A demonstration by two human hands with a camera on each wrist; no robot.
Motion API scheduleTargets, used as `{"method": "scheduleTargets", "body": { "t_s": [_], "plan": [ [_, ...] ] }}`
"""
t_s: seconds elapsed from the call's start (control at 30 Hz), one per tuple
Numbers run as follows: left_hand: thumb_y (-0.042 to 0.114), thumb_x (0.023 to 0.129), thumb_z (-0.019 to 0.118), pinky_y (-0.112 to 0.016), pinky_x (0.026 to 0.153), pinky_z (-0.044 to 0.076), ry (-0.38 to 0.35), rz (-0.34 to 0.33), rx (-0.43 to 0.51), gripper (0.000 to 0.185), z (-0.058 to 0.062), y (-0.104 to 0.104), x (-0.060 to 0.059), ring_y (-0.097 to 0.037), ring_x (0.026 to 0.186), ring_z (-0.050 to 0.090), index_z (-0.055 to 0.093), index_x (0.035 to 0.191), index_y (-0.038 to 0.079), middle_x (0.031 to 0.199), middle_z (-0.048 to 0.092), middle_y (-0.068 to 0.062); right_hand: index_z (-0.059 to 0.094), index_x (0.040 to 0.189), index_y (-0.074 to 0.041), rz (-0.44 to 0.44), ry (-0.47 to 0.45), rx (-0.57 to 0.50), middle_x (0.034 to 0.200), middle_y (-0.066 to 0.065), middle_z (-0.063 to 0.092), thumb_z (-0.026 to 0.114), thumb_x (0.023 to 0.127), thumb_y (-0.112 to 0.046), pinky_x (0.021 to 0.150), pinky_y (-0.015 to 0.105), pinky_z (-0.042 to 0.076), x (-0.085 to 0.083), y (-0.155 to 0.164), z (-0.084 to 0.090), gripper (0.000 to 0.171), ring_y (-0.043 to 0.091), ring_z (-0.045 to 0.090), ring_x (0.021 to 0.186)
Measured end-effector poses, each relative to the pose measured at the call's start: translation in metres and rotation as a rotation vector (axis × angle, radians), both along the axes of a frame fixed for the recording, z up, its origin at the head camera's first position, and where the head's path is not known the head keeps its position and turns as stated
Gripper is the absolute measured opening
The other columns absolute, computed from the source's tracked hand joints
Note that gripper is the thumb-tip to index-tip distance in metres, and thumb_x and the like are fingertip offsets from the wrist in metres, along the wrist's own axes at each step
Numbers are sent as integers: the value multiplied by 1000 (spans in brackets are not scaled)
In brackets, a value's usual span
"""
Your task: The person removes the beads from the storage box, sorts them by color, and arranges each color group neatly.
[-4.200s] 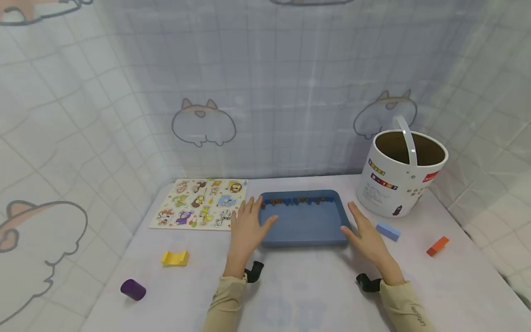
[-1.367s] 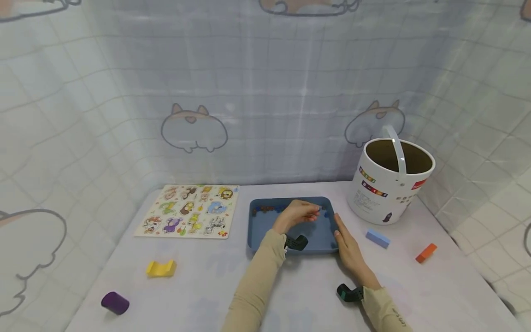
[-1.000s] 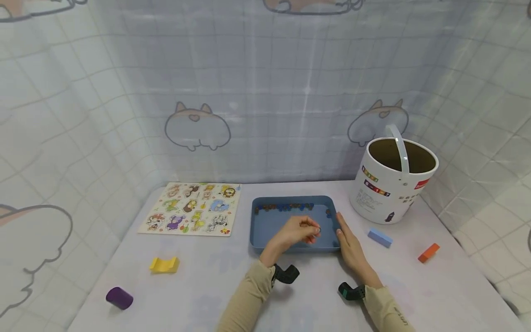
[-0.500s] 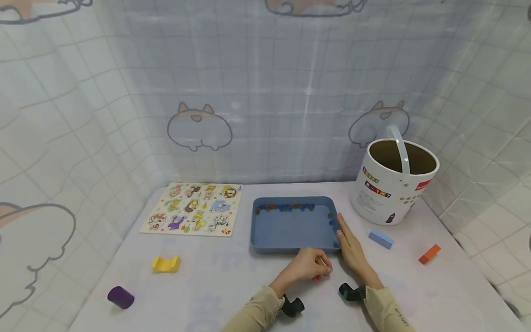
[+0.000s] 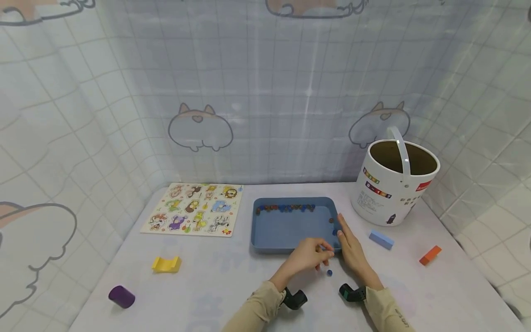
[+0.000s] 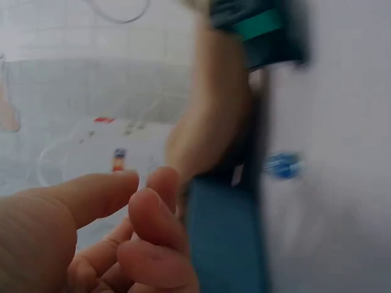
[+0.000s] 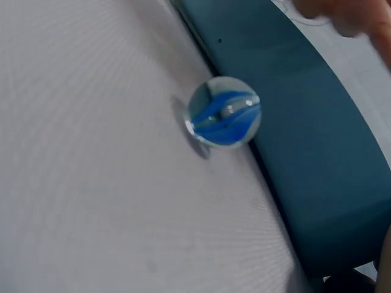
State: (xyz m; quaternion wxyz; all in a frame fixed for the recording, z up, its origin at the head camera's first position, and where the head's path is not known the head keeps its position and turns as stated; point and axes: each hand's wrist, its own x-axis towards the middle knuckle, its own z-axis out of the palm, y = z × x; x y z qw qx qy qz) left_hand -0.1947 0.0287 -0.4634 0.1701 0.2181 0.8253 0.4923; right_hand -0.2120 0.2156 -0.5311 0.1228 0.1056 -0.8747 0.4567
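A clear glass marble with blue swirls (image 7: 223, 113) lies on the table in front of the blue tray (image 5: 290, 237), as the head view (image 5: 329, 273) also shows. My left hand (image 5: 309, 254) hovers just behind it at the tray's near edge, fingers loosely bent. In the left wrist view its thumb (image 6: 101, 192) and fingertips stand apart with nothing between them. Along the tray's right wall my right hand (image 5: 352, 251) rests with fairly straight fingers. Inside the tray, several marbles (image 5: 286, 208) line the far wall; a brown one (image 5: 331, 220) and a blue one (image 5: 334, 232) sit near the right wall.
An animal puzzle board (image 5: 192, 210) lies back left. A white bucket (image 5: 390, 189) with an upright handle stands back right. Loose blocks lie around: yellow (image 5: 167, 264), purple (image 5: 121, 296), light blue (image 5: 381, 240) and orange (image 5: 430, 255).
My left hand reached into the tray, brought a blue marble out to the table in front, released it and moved back slightly. My right hand settled against the tray. Marbles by the right wall rolled nearer.
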Motion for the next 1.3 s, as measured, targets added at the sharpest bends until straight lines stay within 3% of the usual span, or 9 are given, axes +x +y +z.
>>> {"method": "scheduleTargets", "body": {
  "t_s": [0.1,0.2,0.33,0.5,0.67,0.77,1.0,1.2,1.3],
  "plan": [
    [23,96,62,-20,42,39,2,37,51,21,11,3,-16,-33,55,62,71,107,8,72,71,-8,25,154,-6,-6,21,-2,159,18,23,32,107,-20,111,7,12,-1,0,0,49,45,25,143],
    [20,96,61,-21,44,41,5,73,59,22,12,9,-32,-30,55,62,70,109,5,81,72,-13,24,154,-5,-10,9,3,159,19,23,32,107,-18,119,36,20,-1,0,1,49,45,24,144],
    [17,93,64,-23,50,47,8,104,-65,19,3,21,-49,-19,56,64,72,107,6,83,72,-9,23,153,-3,-11,-14,-2,160,20,21,32,107,-18,111,61,20,-1,-1,1,50,45,22,145],
    [14,86,70,-19,56,47,55,62,-271,12,-9,37,-55,-9,59,60,77,93,7,78,72,-2,22,154,-5,-10,-21,-5,160,18,21,31,107,-20,120,34,18,1,-3,-1,50,43,22,145],
    [8,81,72,-17,47,26,134,41,-327,32,-12,49,-53,-5,45,32,59,52,8,46,43,6,24,154,-5,-3,20,-28,159,19,23,30,108,-20,101,-4,7,1,-3,-2,49,45,24,143],
    [7,82,71,-18,45,21,144,36,-330,42,-12,51,-53,-7,43,24,47,47,11,44,31,6,25,153,-3,-7,33,-23,159,19,24,30,108,-22,99,-5,7,0,-2,-2,49,46,25,143],
    [8,83,71,-17,53,40,83,81,-271,10,-12,52,-57,-6,54,50,79,88,4,71,72,-4,23,154,-6,-28,-9,14,160,16,22,30,108,-23,116,15,15,-1,2,0,50,42,24,145],
    [8,86,69,-20,50,47,9,144,-184,12,-16,52,-60,-12,53,62,78,93,3,73,73,-8,23,154,-5,-15,-5,-5,160,18,22,31,108,-20,102,-1,7,-1,1,-1,49,43,23,145],
    [11,86,71,-21,50,48,-11,157,-124,13,-17,48,-61,-13,54,64,77,93,3,78,74,-8,23,154,-5,-17,-10,2,160,18,23,30,108,-21,111,8,13,-1,0,-1,50,42,24,145]
  ]
}}
